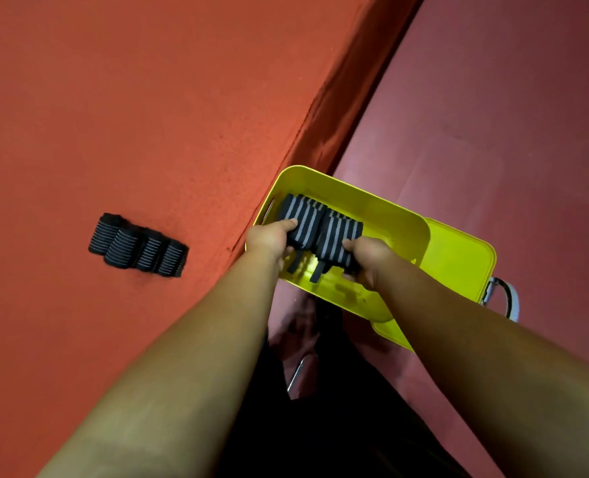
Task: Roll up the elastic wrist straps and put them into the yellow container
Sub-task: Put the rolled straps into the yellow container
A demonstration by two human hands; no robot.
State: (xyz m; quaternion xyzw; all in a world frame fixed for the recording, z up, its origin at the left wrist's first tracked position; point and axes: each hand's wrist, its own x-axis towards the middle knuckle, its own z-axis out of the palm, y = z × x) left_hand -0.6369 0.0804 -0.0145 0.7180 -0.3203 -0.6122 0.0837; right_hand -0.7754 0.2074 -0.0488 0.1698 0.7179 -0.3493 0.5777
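The left hand (272, 238) and right hand (365, 253) each curl tightly round one black, grey-striped rolled elastic wrist strap (305, 217), pressing the pair side by side, probably so they stay wound. They sit inside the open yellow metal container (372, 198); nothing else shows in it. Four more rolled straps (138, 246) wait far left on the orange cloth worktop (148, 115).

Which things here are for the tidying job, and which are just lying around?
For the job: the yellow container, the two striped rolls gripped inside it by the left hand and right hand, and the four rolled straps waiting on the orange surface.
Just lying about: the yellow lid beside the container and its metal handle.
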